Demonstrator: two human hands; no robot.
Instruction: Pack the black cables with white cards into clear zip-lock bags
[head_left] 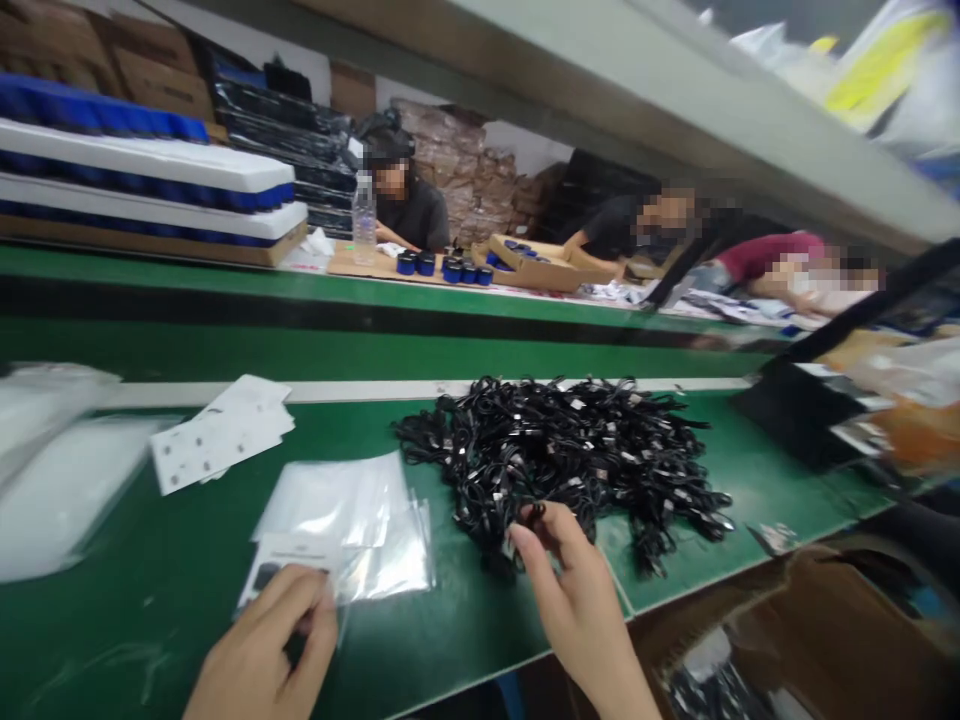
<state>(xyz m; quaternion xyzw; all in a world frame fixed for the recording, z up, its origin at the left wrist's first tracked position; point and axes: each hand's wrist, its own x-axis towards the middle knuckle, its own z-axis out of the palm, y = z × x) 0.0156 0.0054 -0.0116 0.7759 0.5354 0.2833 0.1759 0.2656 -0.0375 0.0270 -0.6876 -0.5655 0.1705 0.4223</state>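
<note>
A large heap of coiled black USB cables (555, 450) lies on the green bench. My right hand (570, 580) is at its near edge, thumb and index finger closed on a black cable. My left hand (270, 640) has its fingers curled together at the near edge of a clear plastic bag, beside a white printed card (292, 550) with a dark picture. It seems to pinch the bag, though the fingertips are partly hidden. Several flat clear bags (337, 495) overlap just beyond that hand.
White printed sheets (225, 430) and a stack of plastic bags (67, 490) lie to the left. An open cardboard box (810, 640) stands below the bench at right. Across the bench sit co-workers near blue-black round items (465, 271). A shelf beam (600, 90) crosses overhead.
</note>
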